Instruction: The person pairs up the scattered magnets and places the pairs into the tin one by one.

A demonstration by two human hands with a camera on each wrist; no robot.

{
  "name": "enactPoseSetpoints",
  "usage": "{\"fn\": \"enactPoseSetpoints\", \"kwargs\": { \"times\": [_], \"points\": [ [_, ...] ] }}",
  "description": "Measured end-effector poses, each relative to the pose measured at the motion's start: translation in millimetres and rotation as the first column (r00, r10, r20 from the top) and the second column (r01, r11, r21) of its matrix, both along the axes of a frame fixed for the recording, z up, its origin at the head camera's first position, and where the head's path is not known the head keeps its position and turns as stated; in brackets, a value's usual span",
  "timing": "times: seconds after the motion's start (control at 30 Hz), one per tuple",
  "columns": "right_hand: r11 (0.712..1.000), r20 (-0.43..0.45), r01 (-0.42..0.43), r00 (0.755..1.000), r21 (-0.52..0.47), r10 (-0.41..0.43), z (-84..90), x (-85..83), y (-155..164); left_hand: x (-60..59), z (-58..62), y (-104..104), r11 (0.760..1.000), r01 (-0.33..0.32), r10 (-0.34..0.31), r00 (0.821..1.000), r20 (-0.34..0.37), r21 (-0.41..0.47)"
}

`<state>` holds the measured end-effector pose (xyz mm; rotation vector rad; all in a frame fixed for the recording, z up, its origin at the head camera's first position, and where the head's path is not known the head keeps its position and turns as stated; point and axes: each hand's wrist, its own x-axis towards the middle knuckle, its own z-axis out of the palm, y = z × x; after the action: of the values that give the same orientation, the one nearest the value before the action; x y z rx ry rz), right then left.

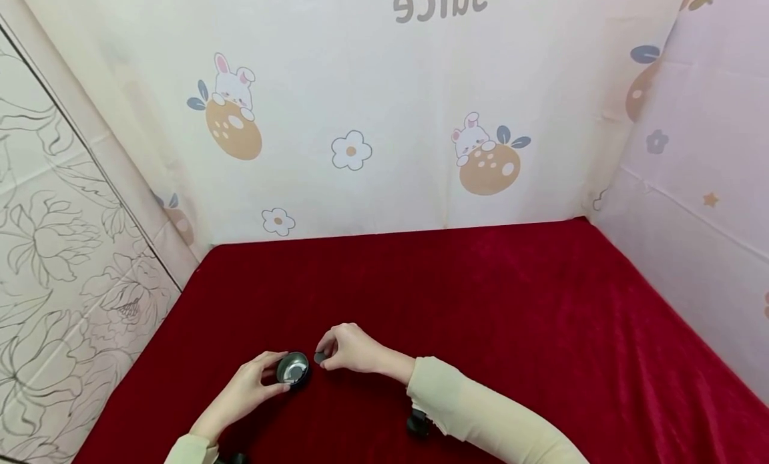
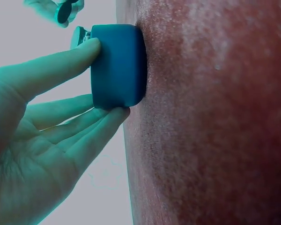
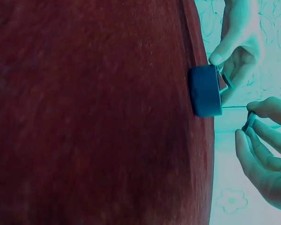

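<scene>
A small, dark, round cup-like container (image 1: 281,372) stands on the red cloth, its shiny inside showing in the head view. My left hand (image 1: 243,387) grips it from the left, thumb on one side and fingers on the other. In the left wrist view the container (image 2: 118,65) shows a smooth, rounded wall, and a small disc-like piece (image 2: 77,37) juts from its open side. Just to its right, my right hand (image 1: 354,349) pinches a small dark disc (image 1: 320,357) between thumb and fingers. That disc (image 3: 248,121) is apart from the container in the right wrist view.
Red velvety cloth (image 1: 456,297) covers the table. Behind it hangs a pale printed curtain (image 1: 396,103), with another curtain (image 1: 709,250) along the right. A panel with flower line drawings (image 1: 66,264) borders the left side.
</scene>
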<state>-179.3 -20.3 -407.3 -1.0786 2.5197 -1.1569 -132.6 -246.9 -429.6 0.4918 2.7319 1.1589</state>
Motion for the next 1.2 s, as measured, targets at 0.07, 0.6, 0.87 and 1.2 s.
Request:
{"fn": "enactPoseSetpoints", "kwargs": {
  "times": [0.07,0.6,0.87,1.2],
  "points": [
    [1.000,0.006,-0.008,1.000,-0.011,0.008,0.0,1.2,-3.4,-0.6,-0.6,0.1,1.000,-0.003,0.003,1.000,0.008,-0.001],
    [0.994,0.103,0.009,0.995,-0.110,0.003,-11.6,7.2,-33.1,1.8,4.0,-1.5,0.999,0.027,-0.030,0.998,0.063,0.043],
    [0.995,0.107,0.011,0.994,-0.103,0.000,-10.9,10.3,-38.9,1.3,2.5,-1.2,0.999,0.018,-0.020,0.998,0.054,0.035],
    [0.991,0.119,0.014,0.993,-0.136,0.003,-12.8,9.5,-43.5,0.4,1.8,-2.3,0.997,0.041,-0.043,0.998,0.041,0.063]
  ]
}}
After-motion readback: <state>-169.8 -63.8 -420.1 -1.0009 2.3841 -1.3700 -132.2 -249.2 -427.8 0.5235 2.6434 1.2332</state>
